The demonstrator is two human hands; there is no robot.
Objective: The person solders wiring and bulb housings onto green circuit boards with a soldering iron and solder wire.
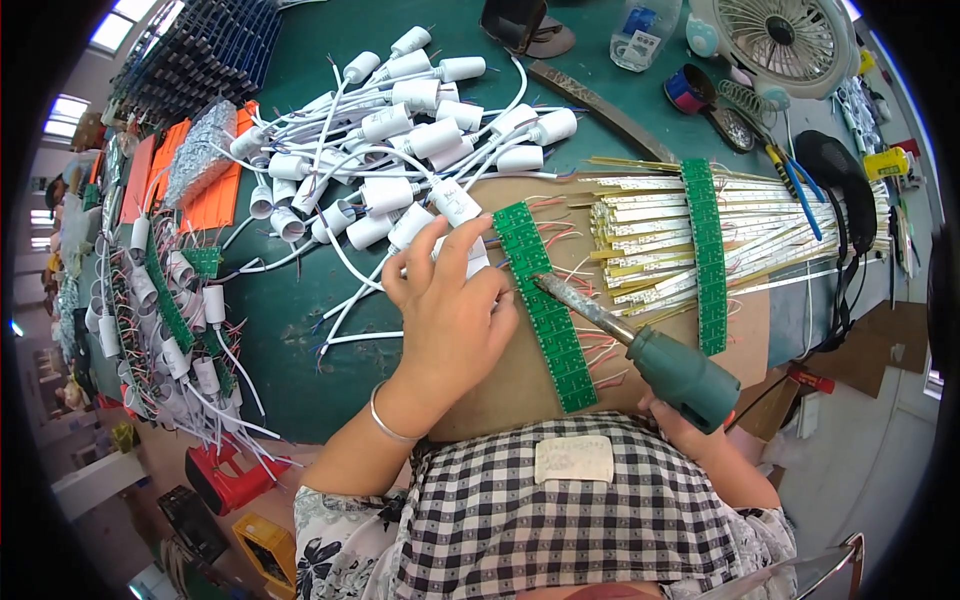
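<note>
My left hand [448, 305] is bent at the upper left end of a long green circuit board strip [548, 315]. A white plastic lamp end cap [476, 262] shows partly between its index finger and thumb, mostly hidden by the hand. Another white cap [456, 202] lies just beyond the fingertips. My right hand [675, 422], partly hidden, is closed round the green handle of a soldering iron [685, 378]. The iron's dark tip points left and rests at or just above the board. Red and white wires [570, 262] stick out from the board's right edge.
A brown board [480, 400] lies under the strip. Right of it, a second green strip [705, 260] crosses a pile of LED strips [640, 225]. White corded caps [400, 120] heap at the back left. A fan [785, 40], solder spool [690, 88] and pliers [795, 185] lie back right.
</note>
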